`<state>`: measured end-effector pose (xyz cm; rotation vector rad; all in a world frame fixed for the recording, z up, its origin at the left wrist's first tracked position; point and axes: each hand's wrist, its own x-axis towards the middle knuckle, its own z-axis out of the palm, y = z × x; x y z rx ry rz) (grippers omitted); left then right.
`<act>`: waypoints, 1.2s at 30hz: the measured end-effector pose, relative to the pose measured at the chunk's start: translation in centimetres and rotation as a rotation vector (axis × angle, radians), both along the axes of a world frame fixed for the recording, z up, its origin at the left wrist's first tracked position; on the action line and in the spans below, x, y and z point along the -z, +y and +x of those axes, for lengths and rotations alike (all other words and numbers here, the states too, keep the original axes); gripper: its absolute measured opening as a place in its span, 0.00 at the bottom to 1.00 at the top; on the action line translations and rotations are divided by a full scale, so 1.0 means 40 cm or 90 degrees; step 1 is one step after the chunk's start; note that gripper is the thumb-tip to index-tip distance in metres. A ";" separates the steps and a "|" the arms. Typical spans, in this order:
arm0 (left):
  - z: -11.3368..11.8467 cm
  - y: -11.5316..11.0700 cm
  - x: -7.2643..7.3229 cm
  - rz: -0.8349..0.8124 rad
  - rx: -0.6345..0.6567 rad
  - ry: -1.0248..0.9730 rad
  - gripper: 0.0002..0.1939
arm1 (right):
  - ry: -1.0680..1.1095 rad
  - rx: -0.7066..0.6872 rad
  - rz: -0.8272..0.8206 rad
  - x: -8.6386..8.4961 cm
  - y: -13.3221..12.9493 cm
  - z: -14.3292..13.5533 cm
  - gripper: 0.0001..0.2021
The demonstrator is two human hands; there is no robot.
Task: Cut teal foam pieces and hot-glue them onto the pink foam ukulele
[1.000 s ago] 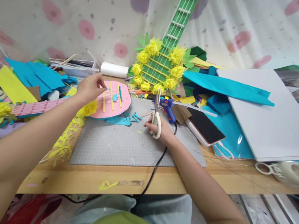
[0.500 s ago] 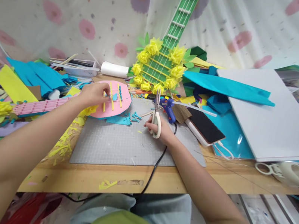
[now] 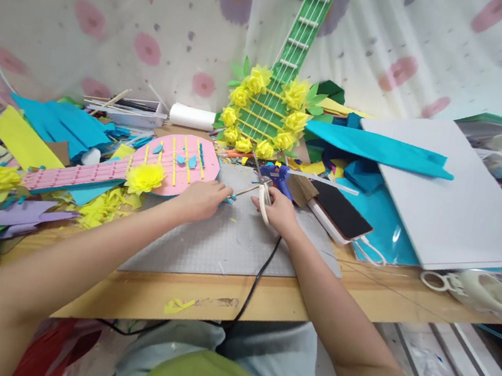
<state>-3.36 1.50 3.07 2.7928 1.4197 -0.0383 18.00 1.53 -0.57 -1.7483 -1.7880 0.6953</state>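
Observation:
My right hand (image 3: pixel 281 211) holds a pair of scissors (image 3: pixel 264 204) by the pale handles, blades pointing away over the grey cutting mat (image 3: pixel 203 250). The blades are slightly apart. My left hand (image 3: pixel 204 198) is low over the mat, left of the scissors, its fingers drawn together at a small blue paper scrap (image 3: pixel 231 199). Just beyond it lies a pink paper guitar (image 3: pixel 190 150) with yellow strips and small blue pieces. A yellow paper flower (image 3: pixel 144 177) is on its lower edge. A blue glue gun (image 3: pixel 281 179) rests behind the scissors.
A green guitar (image 3: pixel 267 111) ringed with yellow flowers stands upright at the back. On the right are a phone (image 3: pixel 345 210), a white board (image 3: pixel 449 200) and a tape roll (image 3: pixel 491 293). A black cable (image 3: pixel 259 284) crosses the mat. Coloured paper scraps crowd the left.
My left hand has moved from above the pink guitar rightward and down to the blue scraps on the mat. The scissors have tilted to the left, with the blades parting slightly.

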 end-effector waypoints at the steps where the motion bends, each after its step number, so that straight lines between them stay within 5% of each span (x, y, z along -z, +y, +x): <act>1: 0.007 -0.010 0.013 -0.004 0.035 -0.001 0.19 | -0.022 0.004 0.000 -0.001 -0.001 0.001 0.14; 7: -0.004 -0.015 0.049 -0.020 0.088 -0.090 0.28 | -0.090 0.001 0.000 -0.005 -0.007 -0.005 0.14; 12: -0.011 0.004 0.041 -0.059 0.001 -0.218 0.27 | -0.100 0.005 -0.005 -0.009 -0.009 -0.008 0.14; 17: 0.017 0.006 0.040 -0.049 -0.014 -0.173 0.18 | -0.173 0.038 -0.023 -0.007 -0.010 -0.008 0.16; 27: 0.062 0.020 0.044 -0.021 -0.069 -0.080 0.18 | -0.189 0.024 -0.011 -0.002 -0.011 -0.012 0.19; 36: 0.033 0.031 0.053 -0.068 -0.161 -0.326 0.20 | -0.218 0.034 -0.019 -0.006 -0.012 -0.009 0.18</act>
